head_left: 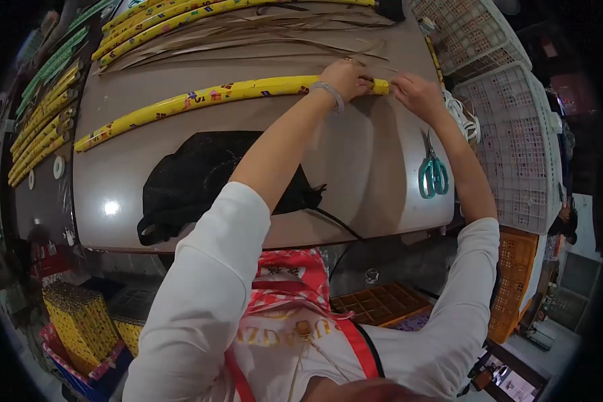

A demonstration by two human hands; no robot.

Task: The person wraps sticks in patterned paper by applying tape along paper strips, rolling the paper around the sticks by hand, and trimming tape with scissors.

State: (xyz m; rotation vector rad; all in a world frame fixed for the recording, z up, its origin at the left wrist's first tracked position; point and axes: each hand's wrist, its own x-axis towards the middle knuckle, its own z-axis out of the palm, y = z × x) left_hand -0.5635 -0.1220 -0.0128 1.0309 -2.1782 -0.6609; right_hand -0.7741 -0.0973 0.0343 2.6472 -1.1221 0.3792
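A long yellow tube [201, 98] with a colourful printed pattern lies across the table, its right end towards my hands. My left hand [345, 79], with a bracelet at the wrist, is closed around the tube close to that end. Just beyond the end, my right hand [419, 96] has its fingers pinched together; a thin pale strip seems to stick out by the fingertips, too small to make out. Behind the tube lie loose thin brown strips [248, 37]. Teal-handled scissors [433, 175] rest below my right hand, and a black mesh bag [187, 177] lies under my left forearm.
More yellow tubes [174, 20] lie at the back of the table, with others [43, 134] on the left-hand table. White plastic crates [509, 144] and an orange crate [512, 281] stand at the right. White cord [463, 119] lies at the right edge.
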